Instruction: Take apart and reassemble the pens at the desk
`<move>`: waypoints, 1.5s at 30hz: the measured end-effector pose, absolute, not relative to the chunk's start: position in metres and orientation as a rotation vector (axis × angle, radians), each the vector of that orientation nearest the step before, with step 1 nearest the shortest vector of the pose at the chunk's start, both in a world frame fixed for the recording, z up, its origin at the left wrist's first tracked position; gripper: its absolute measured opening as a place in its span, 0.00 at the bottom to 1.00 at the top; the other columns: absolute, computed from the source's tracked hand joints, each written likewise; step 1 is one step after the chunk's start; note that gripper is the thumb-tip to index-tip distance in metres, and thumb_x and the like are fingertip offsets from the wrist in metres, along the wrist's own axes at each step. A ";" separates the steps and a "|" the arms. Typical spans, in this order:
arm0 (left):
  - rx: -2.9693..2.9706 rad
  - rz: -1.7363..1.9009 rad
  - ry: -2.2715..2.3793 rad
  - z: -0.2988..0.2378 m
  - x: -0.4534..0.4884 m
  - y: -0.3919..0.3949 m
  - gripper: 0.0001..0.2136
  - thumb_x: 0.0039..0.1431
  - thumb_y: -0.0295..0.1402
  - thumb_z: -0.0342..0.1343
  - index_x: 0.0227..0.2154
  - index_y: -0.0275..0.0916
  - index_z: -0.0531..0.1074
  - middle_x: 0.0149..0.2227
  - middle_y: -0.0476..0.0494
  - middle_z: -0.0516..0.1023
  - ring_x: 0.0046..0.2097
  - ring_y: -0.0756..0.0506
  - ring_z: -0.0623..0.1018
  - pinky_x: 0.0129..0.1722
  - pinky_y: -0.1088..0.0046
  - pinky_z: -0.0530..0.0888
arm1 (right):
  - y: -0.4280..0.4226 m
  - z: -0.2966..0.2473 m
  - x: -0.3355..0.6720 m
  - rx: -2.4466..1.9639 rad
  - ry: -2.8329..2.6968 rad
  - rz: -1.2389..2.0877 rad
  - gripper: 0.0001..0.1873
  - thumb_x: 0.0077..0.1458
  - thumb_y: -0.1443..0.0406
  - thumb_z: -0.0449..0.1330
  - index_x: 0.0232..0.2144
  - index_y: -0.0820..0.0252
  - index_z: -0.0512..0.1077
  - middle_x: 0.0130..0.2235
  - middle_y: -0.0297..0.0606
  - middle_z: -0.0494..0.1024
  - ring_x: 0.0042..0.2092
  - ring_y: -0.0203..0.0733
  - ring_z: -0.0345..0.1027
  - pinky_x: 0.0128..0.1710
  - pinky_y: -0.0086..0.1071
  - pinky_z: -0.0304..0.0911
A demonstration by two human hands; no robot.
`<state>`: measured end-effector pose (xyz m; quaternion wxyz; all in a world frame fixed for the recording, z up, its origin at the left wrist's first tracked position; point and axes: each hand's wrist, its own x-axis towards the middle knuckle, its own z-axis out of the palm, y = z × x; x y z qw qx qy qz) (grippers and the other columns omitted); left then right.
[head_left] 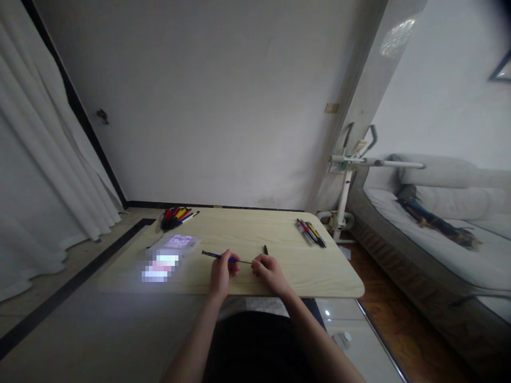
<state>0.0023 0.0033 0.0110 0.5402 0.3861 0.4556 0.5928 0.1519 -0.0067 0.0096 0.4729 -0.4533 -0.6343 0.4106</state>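
1. Between my left hand [223,270] and right hand [268,271], I see a thin rod [245,261] running sideways.
2. Left grips the blue pen [212,255], in line with the rod; right seems to pinch the rod's end.
3. Just beyond the right hand: a black piece [266,249].

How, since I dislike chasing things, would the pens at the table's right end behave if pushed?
The pens would probably roll apart, lying seemingly loose on the flat table. Their slim barrels suggest little weight; their straight shape suggests stiffness.
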 end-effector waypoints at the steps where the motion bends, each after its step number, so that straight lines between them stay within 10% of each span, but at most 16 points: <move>1: 0.916 1.408 1.089 0.011 0.002 0.003 0.16 0.47 0.43 0.48 0.19 0.35 0.69 0.14 0.51 0.67 0.17 0.53 0.66 0.16 0.80 0.61 | -0.007 0.010 0.152 -1.109 -1.550 1.003 0.11 0.50 0.62 0.51 0.21 0.62 0.66 0.21 0.33 0.69 0.25 0.33 0.61 0.26 0.25 0.57; 45: 0.901 1.437 1.026 0.005 0.001 0.006 0.17 0.47 0.44 0.50 0.21 0.33 0.71 0.14 0.51 0.67 0.17 0.54 0.66 0.15 0.80 0.60 | -0.002 0.007 0.155 -1.052 -1.361 1.047 0.12 0.49 0.60 0.52 0.21 0.62 0.65 0.20 0.32 0.66 0.22 0.32 0.60 0.23 0.25 0.57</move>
